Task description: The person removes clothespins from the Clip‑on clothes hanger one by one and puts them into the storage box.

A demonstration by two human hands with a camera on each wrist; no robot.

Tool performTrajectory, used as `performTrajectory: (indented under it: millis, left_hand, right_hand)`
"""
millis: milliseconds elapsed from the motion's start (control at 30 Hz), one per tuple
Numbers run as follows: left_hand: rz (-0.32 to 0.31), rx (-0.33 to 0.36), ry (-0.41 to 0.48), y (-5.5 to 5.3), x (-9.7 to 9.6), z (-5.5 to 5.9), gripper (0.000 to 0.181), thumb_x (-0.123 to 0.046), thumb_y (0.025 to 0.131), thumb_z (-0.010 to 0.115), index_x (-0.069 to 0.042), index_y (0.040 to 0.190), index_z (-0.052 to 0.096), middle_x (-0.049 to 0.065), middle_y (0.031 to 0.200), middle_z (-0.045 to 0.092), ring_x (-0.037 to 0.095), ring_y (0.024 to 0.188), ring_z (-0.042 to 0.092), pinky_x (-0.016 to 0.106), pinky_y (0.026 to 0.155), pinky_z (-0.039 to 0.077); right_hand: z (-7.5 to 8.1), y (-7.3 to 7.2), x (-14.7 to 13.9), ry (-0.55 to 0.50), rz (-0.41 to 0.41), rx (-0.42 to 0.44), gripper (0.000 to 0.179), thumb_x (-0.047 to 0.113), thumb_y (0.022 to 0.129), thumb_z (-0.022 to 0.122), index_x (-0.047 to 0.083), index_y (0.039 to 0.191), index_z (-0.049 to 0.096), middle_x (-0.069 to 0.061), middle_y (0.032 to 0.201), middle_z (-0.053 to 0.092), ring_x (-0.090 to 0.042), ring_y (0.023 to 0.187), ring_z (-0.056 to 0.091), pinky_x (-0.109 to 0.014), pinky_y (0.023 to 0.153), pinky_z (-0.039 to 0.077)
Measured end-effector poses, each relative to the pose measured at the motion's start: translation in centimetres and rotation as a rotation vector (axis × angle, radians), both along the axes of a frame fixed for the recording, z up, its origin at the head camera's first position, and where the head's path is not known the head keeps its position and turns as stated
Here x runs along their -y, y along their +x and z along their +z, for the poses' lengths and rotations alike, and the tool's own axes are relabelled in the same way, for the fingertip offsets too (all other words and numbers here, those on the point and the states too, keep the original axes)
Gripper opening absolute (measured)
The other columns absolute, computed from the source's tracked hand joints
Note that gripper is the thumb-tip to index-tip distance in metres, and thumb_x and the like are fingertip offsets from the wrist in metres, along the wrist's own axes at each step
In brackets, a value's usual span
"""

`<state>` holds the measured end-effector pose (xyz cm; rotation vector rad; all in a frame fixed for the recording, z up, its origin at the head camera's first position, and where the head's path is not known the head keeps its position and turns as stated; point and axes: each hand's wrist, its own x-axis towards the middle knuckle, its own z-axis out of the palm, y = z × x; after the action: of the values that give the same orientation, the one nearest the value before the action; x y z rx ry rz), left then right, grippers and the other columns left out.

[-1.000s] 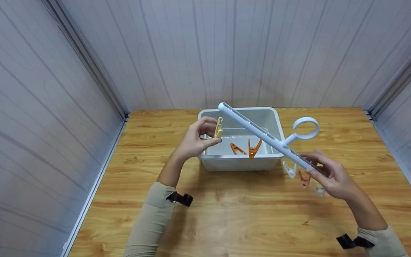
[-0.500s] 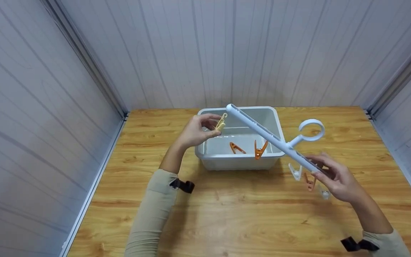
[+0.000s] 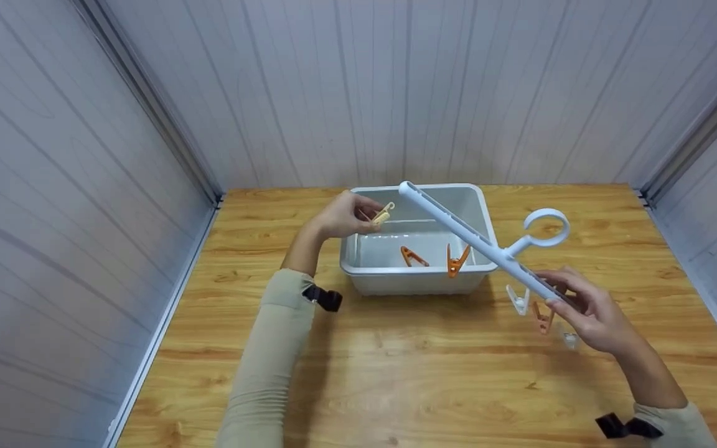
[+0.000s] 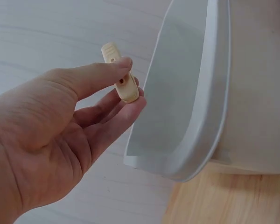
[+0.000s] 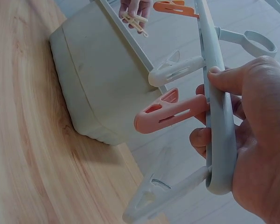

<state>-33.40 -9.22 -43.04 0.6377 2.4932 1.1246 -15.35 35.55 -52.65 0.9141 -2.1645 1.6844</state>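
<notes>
My left hand (image 3: 345, 216) pinches a pale yellow clothespin (image 3: 382, 216) with a small hook at one end, above the left side of a white basin (image 3: 421, 271). In the left wrist view the thumb lies across the clothespin (image 4: 127, 88), fingertips beneath it. My right hand (image 3: 592, 314) grips the lower right end of a light blue hanger (image 3: 449, 219), tilted with its upper end over the basin. From the hanger hang an orange clip (image 3: 455, 261), a white clip (image 3: 518, 300), a salmon-pink clip (image 5: 170, 113) and a translucent clip (image 5: 161, 196).
Another orange clip (image 3: 412, 256) lies inside the basin. The basin stands on a wooden tabletop (image 3: 421, 379) close to the back wall (image 3: 309, 93). Panelled walls enclose the left and right sides.
My left hand has moved up and slightly forward, and the clothespin has tilted from upright to slanting. The hanger and my right hand have shifted slightly to the right.
</notes>
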Motion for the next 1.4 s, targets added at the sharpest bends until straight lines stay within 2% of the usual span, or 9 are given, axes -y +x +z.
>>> performTrajectory:
  millis: [233, 400, 567, 667, 800, 1000, 1167, 1300, 1400]
  left_hand:
    - [-0.015, 0.079, -0.018, -0.6, -0.2, -0.3, 0.047, -0.004, 0.103, 0.079, 0.004, 0.149, 0.069, 0.029, 0.132, 0.079, 0.026, 0.114, 0.076, 0.025, 0.09, 0.067]
    - [0.026, 0.085, 0.01, -0.8, -0.2, -0.9, 0.049, -0.004, 0.104, 0.079, 0.003, 0.151, 0.067, 0.029, 0.133, 0.077, 0.024, 0.111, 0.074, 0.026, 0.09, 0.066]
    - [0.123, 0.031, 0.115, -0.9, -0.2, -1.7, 0.05, -0.005, 0.104, 0.078, 0.003, 0.151, 0.067, 0.027, 0.145, 0.074, 0.037, 0.131, 0.074, 0.04, 0.111, 0.063]
    - [0.159, 0.024, 0.18, -0.9, -0.1, -1.9, 0.05, -0.003, 0.104, 0.077, 0.002, 0.152, 0.067, 0.026, 0.152, 0.071, 0.042, 0.142, 0.07, 0.049, 0.121, 0.058]
    - [0.163, 0.022, 0.213, -0.9, -0.1, -2.1, 0.05, -0.001, 0.104, 0.077, 0.003, 0.152, 0.067, 0.026, 0.153, 0.07, 0.044, 0.142, 0.07, 0.05, 0.121, 0.059]
    - [0.161, 0.049, 0.214, -0.9, -0.2, -2.4, 0.051, -0.001, 0.103, 0.078, 0.003, 0.152, 0.067, 0.027, 0.152, 0.07, 0.044, 0.142, 0.07, 0.049, 0.121, 0.058]
    - [0.174, 0.069, 0.21, -0.9, 0.0, -2.6, 0.051, -0.003, 0.103, 0.079, 0.001, 0.152, 0.067, 0.025, 0.153, 0.071, 0.042, 0.142, 0.07, 0.049, 0.122, 0.058]
    - [0.172, 0.057, 0.227, -0.9, 0.1, -2.7, 0.049, -0.002, 0.104, 0.079, 0.002, 0.151, 0.068, 0.025, 0.152, 0.071, 0.043, 0.141, 0.071, 0.049, 0.121, 0.058]
    - [0.172, 0.039, 0.252, -0.8, 0.3, -2.9, 0.047, -0.002, 0.104, 0.077, 0.002, 0.15, 0.068, 0.026, 0.152, 0.071, 0.043, 0.141, 0.071, 0.049, 0.119, 0.06]
  right_hand:
    - [0.0, 0.2, 0.1, 0.024, -0.022, 0.003, 0.048, -0.034, 0.094, 0.055, -0.021, 0.139, 0.064, 0.002, 0.125, 0.072, -0.006, 0.11, 0.072, -0.016, 0.083, 0.063]
    - [0.0, 0.2, 0.3, 0.033, -0.025, 0.003, 0.047, -0.034, 0.094, 0.055, -0.02, 0.138, 0.064, 0.002, 0.122, 0.071, -0.009, 0.101, 0.071, -0.016, 0.077, 0.061]
    - [-0.2, 0.1, 0.3, 0.036, -0.022, 0.003, 0.048, -0.034, 0.094, 0.055, -0.02, 0.139, 0.064, 0.002, 0.124, 0.071, -0.008, 0.1, 0.07, -0.016, 0.077, 0.061]
    - [-0.2, 0.2, 0.4, 0.025, -0.014, 0.006, 0.048, -0.034, 0.094, 0.055, -0.021, 0.139, 0.064, 0.002, 0.125, 0.071, -0.007, 0.102, 0.068, -0.016, 0.077, 0.06]
    - [-0.1, 0.3, 0.6, 0.004, -0.011, 0.029, 0.047, -0.034, 0.094, 0.054, -0.021, 0.139, 0.063, 0.002, 0.123, 0.071, -0.005, 0.102, 0.066, -0.017, 0.077, 0.059]
    - [0.4, 0.1, 0.5, 0.047, -0.024, 0.035, 0.047, -0.033, 0.096, 0.055, -0.02, 0.14, 0.064, 0.004, 0.125, 0.07, -0.004, 0.105, 0.066, -0.016, 0.083, 0.06]
    - [1.5, -0.4, 0.5, 0.061, -0.012, 0.027, 0.048, -0.033, 0.096, 0.055, -0.019, 0.141, 0.064, 0.004, 0.122, 0.069, -0.004, 0.099, 0.064, -0.019, 0.073, 0.057]
    - [2.4, -1.0, 0.6, 0.063, 0.014, 0.03, 0.048, -0.032, 0.097, 0.054, -0.019, 0.142, 0.063, 0.003, 0.119, 0.068, -0.005, 0.095, 0.063, -0.018, 0.069, 0.056]
    - [2.9, -1.4, 0.7, 0.096, 0.01, 0.022, 0.047, -0.031, 0.097, 0.055, -0.019, 0.142, 0.063, 0.005, 0.122, 0.069, -0.004, 0.098, 0.065, -0.014, 0.077, 0.06]
